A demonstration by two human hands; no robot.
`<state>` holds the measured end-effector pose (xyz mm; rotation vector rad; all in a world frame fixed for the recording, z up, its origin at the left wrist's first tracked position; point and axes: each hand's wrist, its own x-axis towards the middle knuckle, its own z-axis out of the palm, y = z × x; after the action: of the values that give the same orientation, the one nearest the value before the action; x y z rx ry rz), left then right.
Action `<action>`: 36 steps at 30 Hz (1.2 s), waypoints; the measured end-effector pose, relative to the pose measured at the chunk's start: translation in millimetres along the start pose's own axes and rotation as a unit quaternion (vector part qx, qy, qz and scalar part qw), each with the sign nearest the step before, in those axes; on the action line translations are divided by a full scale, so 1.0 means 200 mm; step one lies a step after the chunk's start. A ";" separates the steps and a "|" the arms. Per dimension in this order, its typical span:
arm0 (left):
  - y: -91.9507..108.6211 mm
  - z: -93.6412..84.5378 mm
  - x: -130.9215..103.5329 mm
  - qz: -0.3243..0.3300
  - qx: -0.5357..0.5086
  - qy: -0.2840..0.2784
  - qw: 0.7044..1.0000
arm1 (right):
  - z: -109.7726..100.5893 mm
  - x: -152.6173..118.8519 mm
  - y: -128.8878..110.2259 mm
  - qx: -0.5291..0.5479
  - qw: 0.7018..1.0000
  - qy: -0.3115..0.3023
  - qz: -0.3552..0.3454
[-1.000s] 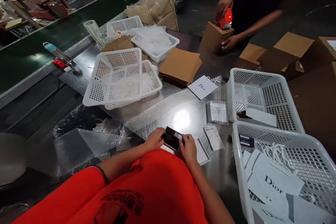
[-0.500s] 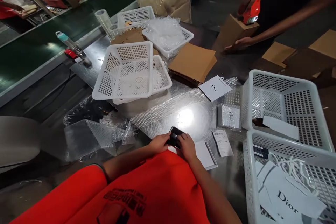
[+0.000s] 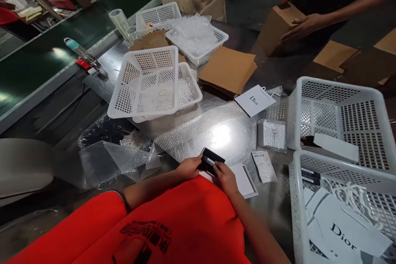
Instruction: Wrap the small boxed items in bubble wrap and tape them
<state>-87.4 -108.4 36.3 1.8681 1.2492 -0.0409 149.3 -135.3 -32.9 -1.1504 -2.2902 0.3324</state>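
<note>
Close to my body, my left hand (image 3: 189, 168) is closed on the left end of a small flat black box (image 3: 216, 156) with a pale strip across it. My right hand (image 3: 226, 178) has its fingers closed on the box's right side. Part of a white box (image 3: 206, 175) shows beneath, mostly covered by my shirt and hands. Beside my right hand lies an open white box part (image 3: 246, 182) with a dark rim. Farther right are a printed slip (image 3: 264, 166) and a bubble-wrapped Dior box (image 3: 272, 134). A white Dior bag (image 3: 255, 100) lies behind them.
White baskets (image 3: 297, 198) holding Dior bags and black boxes stand at the right. More baskets (image 3: 144, 80), a cardboard stack (image 3: 227, 70) and bubble wrap (image 3: 192, 128) lie ahead. A tape dispenser (image 3: 83, 60) sits far left. Across the table, another person's hand steadies a carton (image 3: 280, 29).
My right hand has shifted slightly right and down, uncovering more of the black box and its pale strip. The co-worker's red tool has lifted off the carton.
</note>
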 end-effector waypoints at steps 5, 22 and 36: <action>0.02 -0.01 0.00 -0.012 0.005 -0.008 1.000 | 0.00 0.00 0.00 0.020 1.000 0.012 0.010; -0.01 -0.01 0.00 -0.010 0.026 -0.015 1.000 | 0.04 0.02 -0.08 -0.031 0.997 0.032 0.067; 0.01 -0.02 0.00 -0.035 0.009 -0.025 0.999 | 0.07 0.03 -0.09 -0.028 0.998 0.035 0.046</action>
<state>-87.5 -105.5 41.0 1.8265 1.2833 -0.1361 127.2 -140.3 -33.5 -1.2783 -2.2027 0.2584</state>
